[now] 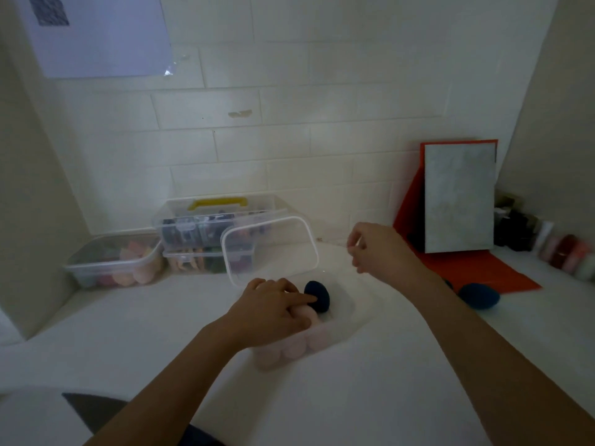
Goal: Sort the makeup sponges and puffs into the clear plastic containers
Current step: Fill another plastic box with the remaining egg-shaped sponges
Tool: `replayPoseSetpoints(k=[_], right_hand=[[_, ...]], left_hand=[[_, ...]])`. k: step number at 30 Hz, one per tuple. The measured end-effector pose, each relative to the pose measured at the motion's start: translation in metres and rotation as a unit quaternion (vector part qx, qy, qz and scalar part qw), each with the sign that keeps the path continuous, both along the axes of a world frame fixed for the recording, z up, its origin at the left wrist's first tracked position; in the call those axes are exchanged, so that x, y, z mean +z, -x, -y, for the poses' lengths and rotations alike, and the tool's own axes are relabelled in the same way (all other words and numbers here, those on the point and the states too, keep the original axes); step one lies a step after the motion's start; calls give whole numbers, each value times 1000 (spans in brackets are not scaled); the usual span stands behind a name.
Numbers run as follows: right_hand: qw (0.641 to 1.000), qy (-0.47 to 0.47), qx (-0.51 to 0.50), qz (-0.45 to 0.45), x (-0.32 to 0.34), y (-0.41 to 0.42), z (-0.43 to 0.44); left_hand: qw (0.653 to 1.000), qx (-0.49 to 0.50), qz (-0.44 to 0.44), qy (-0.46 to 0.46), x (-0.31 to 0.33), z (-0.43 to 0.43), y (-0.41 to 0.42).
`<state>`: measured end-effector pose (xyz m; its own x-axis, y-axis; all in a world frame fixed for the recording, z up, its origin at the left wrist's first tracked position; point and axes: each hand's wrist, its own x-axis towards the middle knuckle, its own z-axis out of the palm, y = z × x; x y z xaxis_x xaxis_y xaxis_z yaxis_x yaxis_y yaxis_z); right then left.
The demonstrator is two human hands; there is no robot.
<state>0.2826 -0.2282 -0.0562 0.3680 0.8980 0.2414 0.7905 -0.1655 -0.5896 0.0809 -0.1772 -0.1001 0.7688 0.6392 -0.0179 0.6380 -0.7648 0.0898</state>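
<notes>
A clear plastic container (346, 304) sits on the white counter in front of me, with pale pink sponges (296, 347) along its near wall and a dark blue egg-shaped sponge (318, 296) at its far side. My left hand (273, 309) reaches into it, fingertips touching the blue sponge and resting over a pink one. Above the counter to the right, my right hand (376, 249) hovers with loosely curled fingers and nothing visible in it. Another dark blue sponge (479, 296) lies on the counter at the right.
The container's clear lid (270, 249) leans behind it. At back left stand a tub of pastel sponges (116, 262) and a stacked clear organiser with a yellow handle (215, 226). An orange stand holding a grey board (457, 201) and small jars (566, 252) occupy the right.
</notes>
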Motion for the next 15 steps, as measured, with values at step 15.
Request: replayPoseSetpoints(k=[15], right_hand=[[965, 141, -141, 171, -37, -92, 47]], left_hand=[[999, 6, 41, -9, -4, 43, -29]])
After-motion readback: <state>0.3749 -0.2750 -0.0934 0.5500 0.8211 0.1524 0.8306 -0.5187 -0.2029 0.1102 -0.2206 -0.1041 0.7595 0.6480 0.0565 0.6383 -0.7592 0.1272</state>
